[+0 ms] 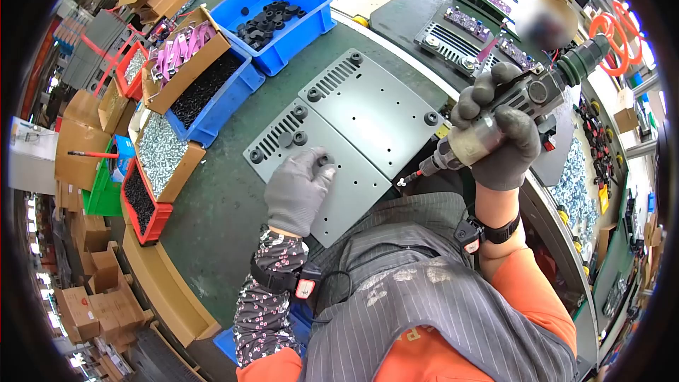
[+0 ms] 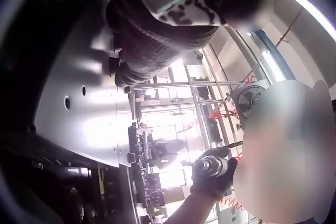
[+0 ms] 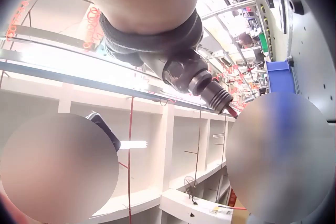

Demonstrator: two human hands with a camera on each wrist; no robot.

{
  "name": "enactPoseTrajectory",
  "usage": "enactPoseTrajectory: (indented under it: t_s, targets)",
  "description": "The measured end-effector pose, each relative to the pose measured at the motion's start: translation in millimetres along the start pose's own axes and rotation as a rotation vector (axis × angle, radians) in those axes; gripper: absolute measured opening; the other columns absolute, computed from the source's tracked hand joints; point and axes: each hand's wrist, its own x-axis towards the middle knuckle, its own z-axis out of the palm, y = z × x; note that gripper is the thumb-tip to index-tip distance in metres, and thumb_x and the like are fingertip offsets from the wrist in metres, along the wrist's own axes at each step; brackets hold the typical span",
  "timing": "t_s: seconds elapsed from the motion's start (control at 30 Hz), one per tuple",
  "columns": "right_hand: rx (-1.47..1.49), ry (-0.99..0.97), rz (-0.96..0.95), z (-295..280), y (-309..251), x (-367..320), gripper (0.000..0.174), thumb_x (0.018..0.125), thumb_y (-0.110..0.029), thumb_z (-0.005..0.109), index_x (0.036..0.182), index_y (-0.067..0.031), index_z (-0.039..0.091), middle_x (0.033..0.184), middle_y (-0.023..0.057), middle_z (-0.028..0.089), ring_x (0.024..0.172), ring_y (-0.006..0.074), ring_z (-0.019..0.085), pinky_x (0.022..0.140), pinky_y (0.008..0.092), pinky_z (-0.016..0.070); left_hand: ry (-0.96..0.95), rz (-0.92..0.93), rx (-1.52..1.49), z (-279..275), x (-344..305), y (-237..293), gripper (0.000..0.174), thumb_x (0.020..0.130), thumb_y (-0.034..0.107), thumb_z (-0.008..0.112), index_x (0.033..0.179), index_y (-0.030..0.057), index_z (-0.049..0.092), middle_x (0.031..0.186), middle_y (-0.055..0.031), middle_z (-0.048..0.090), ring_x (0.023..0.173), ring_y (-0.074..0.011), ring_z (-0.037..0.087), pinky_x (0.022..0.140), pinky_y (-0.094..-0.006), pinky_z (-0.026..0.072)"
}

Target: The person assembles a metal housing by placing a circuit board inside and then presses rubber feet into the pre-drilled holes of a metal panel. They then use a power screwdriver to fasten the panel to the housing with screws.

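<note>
Two grey metal panels (image 1: 353,187) with slots and small holes lie side by side on the green bench. My left hand (image 1: 298,191), in a grey glove, pinches a round black rubber foot (image 1: 325,160) against the nearer panel. Other black rubber feet (image 1: 300,138) sit on the panels near the slots and corners. My gloved right hand (image 1: 503,134) grips a power screwdriver (image 1: 481,140) above the panels' right edge. Its red bit points down to the left, with a small silver screw (image 1: 402,182) at the tip. In the right wrist view the screwdriver's nose (image 3: 218,97) shows below the hand.
A blue bin (image 1: 311,25) of black rubber feet stands at the back. Left of it are a blue bin (image 1: 244,85) of small black parts, a cardboard box (image 1: 173,184) of silver screws and a red bin (image 1: 161,223). Circuit boards (image 1: 467,25) lie at the back right.
</note>
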Motion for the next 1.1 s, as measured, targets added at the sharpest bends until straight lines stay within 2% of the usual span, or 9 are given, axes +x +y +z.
enactPoseTrajectory:
  t_s: [0.27, 0.4, 0.63, 0.8, 0.9, 0.93, 0.97, 1.0, 1.1]
  targets:
    - [-0.253, -0.11, -0.027, 7.0, 13.8, 2.6, 0.044, 0.069, -0.009, 0.064, 0.109, -0.0053, 0.047, 0.087, 0.0075, 0.053, 0.077, 0.0206, 0.058, 0.067, 0.0364, 0.0508, -0.145, 0.198, -0.09, 38.5, 1.8, 52.6, 0.029, 0.077, 0.024, 0.067, 0.102, 0.0092, 0.066, 0.092, -0.009, 0.065, 0.085, -0.0252, 0.062, 0.075, -0.0339, 0.0486]
    - [-0.26, -0.216, 0.142, 11.6, 32.3, 6.4, 0.04, 0.071, 0.008, 0.057, 0.108, -0.0036, 0.047, 0.085, 0.0067, 0.053, 0.077, 0.0156, 0.057, 0.063, 0.0254, 0.0486, -0.088, 0.235, -0.043, 54.2, 4.4, 47.8, 0.027, 0.076, 0.028, 0.068, 0.097, 0.0106, 0.065, 0.088, -0.0083, 0.064, 0.081, -0.027, 0.062, 0.071, -0.0362, 0.0488]
    - [-0.469, -0.323, 0.295, 17.7, 45.1, 25.2, 0.015, 0.069, 0.003, 0.062, 0.078, -0.0027, 0.052, 0.074, 0.0006, 0.054, 0.068, 0.0071, 0.054, 0.062, 0.0232, 0.0457, -0.102, 0.179, 0.039, 45.2, 7.8, 57.4, 0.025, 0.08, 0.03, 0.064, 0.1, 0.0159, 0.064, 0.088, -0.0089, 0.064, 0.079, -0.0298, 0.062, 0.069, -0.0402, 0.0492]
    - [-0.507, -0.418, 0.304, 16.6, 48.6, 25.6, 0.031, 0.068, 0.003, 0.062, 0.097, -0.002, 0.057, 0.08, 0.002, 0.06, 0.068, 0.0074, 0.056, 0.063, 0.024, 0.0472, -0.111, 0.166, 0.031, 42.2, 10.4, 58.5, 0.023, 0.079, 0.032, 0.064, 0.098, 0.0173, 0.065, 0.089, -0.0083, 0.064, 0.08, -0.0311, 0.061, 0.068, -0.0412, 0.0488]
    - [-0.395, -0.449, 0.376, 15.4, 61.0, 28.3, 0.041, 0.068, -0.003, 0.066, 0.107, -0.0032, 0.056, 0.083, 0.0012, 0.058, 0.07, 0.0079, 0.055, 0.065, 0.0244, 0.0475, -0.421, 0.005, 0.182, 24.2, 16.7, 71.1, 0.03, 0.082, 0.029, 0.061, 0.107, 0.0112, 0.059, 0.083, -0.0082, 0.063, 0.075, -0.0269, 0.062, 0.066, -0.0378, 0.0489]
    - [-0.335, -0.513, 0.614, 15.2, 50.7, 34.2, 0.043, 0.068, -0.006, 0.068, 0.109, -0.0038, 0.055, 0.082, 0.0014, 0.057, 0.074, 0.0072, 0.054, 0.068, 0.0242, 0.0474, -0.266, 0.008, -0.16, 24.5, 15.3, 65.5, 0.034, 0.084, 0.026, 0.059, 0.112, 0.0071, 0.054, 0.081, -0.0064, 0.061, 0.07, -0.0221, 0.059, 0.063, -0.0338, 0.0479]
    - [-0.47, -0.626, 0.498, 8.2, 54.2, 39.6, 0.046, 0.067, -0.007, 0.071, 0.11, -0.0031, 0.054, 0.084, 0.0028, 0.058, 0.075, 0.0081, 0.055, 0.069, 0.0248, 0.0483, -0.11, 0.015, -0.497, 23.7, 16.5, 55.7, 0.038, 0.086, 0.024, 0.056, 0.118, 0.0031, 0.05, 0.079, -0.0047, 0.058, 0.065, -0.0173, 0.056, 0.06, -0.0299, 0.0469]
    - [-0.339, -0.613, 0.51, 4.1, 56.0, 37.9, 0.047, 0.066, -0.007, 0.072, 0.11, -0.0026, 0.054, 0.084, 0.0038, 0.058, 0.076, 0.0096, 0.056, 0.069, 0.0251, 0.0489, -0.244, -0.261, -1.001, 21.3, 26.7, 32.1, 0.042, 0.087, 0.017, 0.05, 0.124, -0.0022, 0.041, 0.08, -0.0008, 0.051, 0.062, -0.0092, 0.046, 0.055, -0.0233, 0.042]
    - [-0.101, -0.635, 0.567, -11.1, 61.0, 38.6, 0.05, 0.063, -0.005, 0.072, 0.11, -0.0002, 0.053, 0.086, 0.0099, 0.062, 0.069, 0.0163, 0.062, 0.065, 0.0258, 0.0509, -0.115, -0.593, -1.703, 4.9, 26.5, 17.8, 0.039, 0.089, 0.017, 0.051, 0.124, 0.0008, 0.044, 0.08, 0.0001, 0.05, 0.06, -0.0072, 0.042, 0.052, -0.0198, 0.0374]
